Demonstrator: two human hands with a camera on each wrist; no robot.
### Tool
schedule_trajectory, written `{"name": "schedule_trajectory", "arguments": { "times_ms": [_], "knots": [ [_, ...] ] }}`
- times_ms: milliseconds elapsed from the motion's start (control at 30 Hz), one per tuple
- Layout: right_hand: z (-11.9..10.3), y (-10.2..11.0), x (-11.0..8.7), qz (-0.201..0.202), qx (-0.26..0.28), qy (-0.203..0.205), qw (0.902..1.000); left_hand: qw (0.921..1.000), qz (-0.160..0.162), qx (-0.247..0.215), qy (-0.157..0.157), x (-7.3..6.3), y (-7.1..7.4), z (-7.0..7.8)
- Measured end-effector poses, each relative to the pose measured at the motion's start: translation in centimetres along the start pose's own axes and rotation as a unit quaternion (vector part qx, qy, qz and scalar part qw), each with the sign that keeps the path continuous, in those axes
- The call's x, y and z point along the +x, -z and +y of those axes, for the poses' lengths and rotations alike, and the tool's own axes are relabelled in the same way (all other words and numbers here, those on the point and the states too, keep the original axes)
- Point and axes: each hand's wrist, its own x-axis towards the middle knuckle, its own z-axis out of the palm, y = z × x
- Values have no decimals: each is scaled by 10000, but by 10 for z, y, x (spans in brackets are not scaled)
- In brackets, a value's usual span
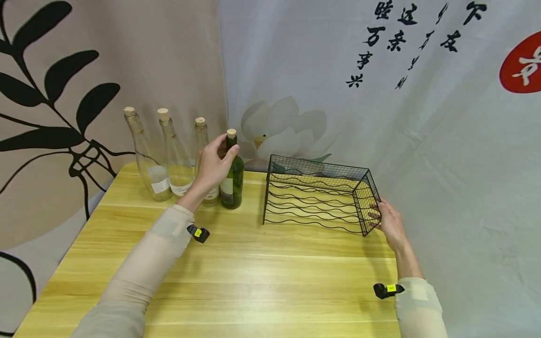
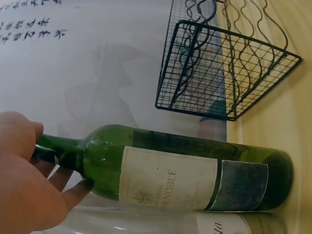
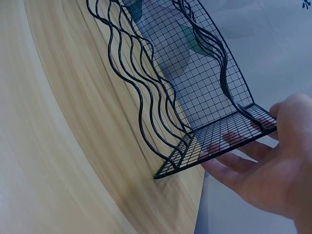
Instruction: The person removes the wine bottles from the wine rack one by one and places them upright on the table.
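My left hand (image 1: 215,162) grips the neck of a green wine bottle (image 1: 232,184), which stands upright with a cork in its mouth. In the left wrist view, the fingers wrap around the neck of the green wine bottle (image 2: 168,168), above its pale and dark labels. My right hand (image 1: 390,225) holds the right end of a black wire wine rack (image 1: 314,206) with wavy bars. Seen from the right wrist, its fingers (image 3: 234,163) lie along the outside of the mesh end panel, with the thumb at the panel's edge.
Three clear corked bottles stand left of the green one: a far-left bottle (image 1: 145,152), a middle bottle (image 1: 171,145) and one (image 1: 202,136) partly hidden by my left hand. A wooden table (image 1: 270,281) bears everything. Behind it hangs a printed cloth (image 1: 296,61).
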Motion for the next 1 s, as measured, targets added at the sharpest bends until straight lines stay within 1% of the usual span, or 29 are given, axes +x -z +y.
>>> {"name": "schedule_trajectory", "arguments": {
  "times_ms": [100, 233, 367, 500, 633, 767, 867, 967, 1000],
  "knots": [
    [2, 1, 1, -31, -10, 20, 10000, 9999, -88, -89, 86, -1, 0, 0],
    [1, 1, 1, -47, -120, -10, 9999, 9990, -350, -135, 225, -2, 1, 1],
    [-7, -1, -3, -64, -233, -61, 9997, 9969, -675, -142, 377, -4, 3, 2],
    [-15, -3, -7, -74, -226, -107, 9997, 9949, -917, -96, 410, -7, 6, 7],
    [-11, 0, -5, -43, -268, -126, 9996, 9945, -1000, -85, 294, -12, 6, 11],
    [-3, 3, -2, 58, -528, 15, 9986, 9955, -941, -61, 27, -20, 9, 15],
    [-2, 4, -3, 156, -729, 247, 9969, 9961, -857, 33, -198, -29, 14, 19],
    [-7, 2, -7, 357, -1035, 568, 9924, 9961, -773, 196, -390, -40, 19, 21],
    [-10, 1, -8, 451, -1200, 684, 9894, 9959, -750, 252, -444, -44, 21, 22]
  ]
}}
